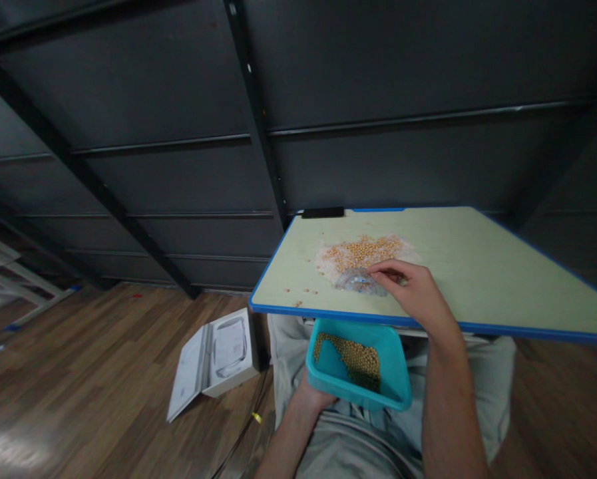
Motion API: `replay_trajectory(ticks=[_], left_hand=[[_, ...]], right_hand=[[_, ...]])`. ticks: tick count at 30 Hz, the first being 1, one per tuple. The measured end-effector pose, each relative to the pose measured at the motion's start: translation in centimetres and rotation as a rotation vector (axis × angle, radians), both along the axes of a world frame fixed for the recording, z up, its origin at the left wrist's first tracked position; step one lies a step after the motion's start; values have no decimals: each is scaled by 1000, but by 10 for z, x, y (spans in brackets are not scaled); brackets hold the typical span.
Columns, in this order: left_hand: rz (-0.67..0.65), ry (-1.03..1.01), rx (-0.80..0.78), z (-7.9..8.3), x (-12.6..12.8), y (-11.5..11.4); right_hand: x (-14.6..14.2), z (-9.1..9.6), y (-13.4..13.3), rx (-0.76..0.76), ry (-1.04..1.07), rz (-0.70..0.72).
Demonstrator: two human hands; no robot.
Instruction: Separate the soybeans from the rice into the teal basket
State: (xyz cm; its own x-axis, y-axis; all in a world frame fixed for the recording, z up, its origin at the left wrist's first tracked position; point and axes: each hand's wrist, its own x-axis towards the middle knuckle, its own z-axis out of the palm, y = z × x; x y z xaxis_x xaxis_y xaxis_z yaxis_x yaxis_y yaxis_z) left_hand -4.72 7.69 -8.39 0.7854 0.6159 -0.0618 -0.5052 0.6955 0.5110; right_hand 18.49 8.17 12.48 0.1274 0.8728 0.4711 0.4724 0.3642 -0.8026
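Note:
My left hand (318, 392) grips the near left side of a turquoise plastic basket (400, 369), its fingers mostly hidden beneath. Round tan beans (361, 359) lie in the basket, which is held over my lap just below the table edge. On the table, a heap of yellow soybeans (365, 249) is mixed with white rice-like grains (331, 269). A crumpled clear plastic bag (355, 281) lies at the heap's near side. My right hand (410, 286) reaches over the table with thumb and forefinger pinched together at the bag's upper right edge.
A pale tabletop (488, 266) with blue edging spans the front, a black bar (323, 213) at its far left corner. Several stray beans (307, 291) lie at left. An opened white box (228, 352) and a cable (243, 432) are on the wooden floor. Dark panels (178, 86) stand behind.

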Motion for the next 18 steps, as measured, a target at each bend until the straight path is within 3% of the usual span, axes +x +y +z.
replay_trajectory(ticks=[9, 18], left_hand=[[-19, -48, 33, 1, -1, 3], [-8, -75, 21, 9, 2, -1]], right_hand=[[2, 0, 0, 58, 77, -51], [0, -1, 3, 15, 84, 3]])
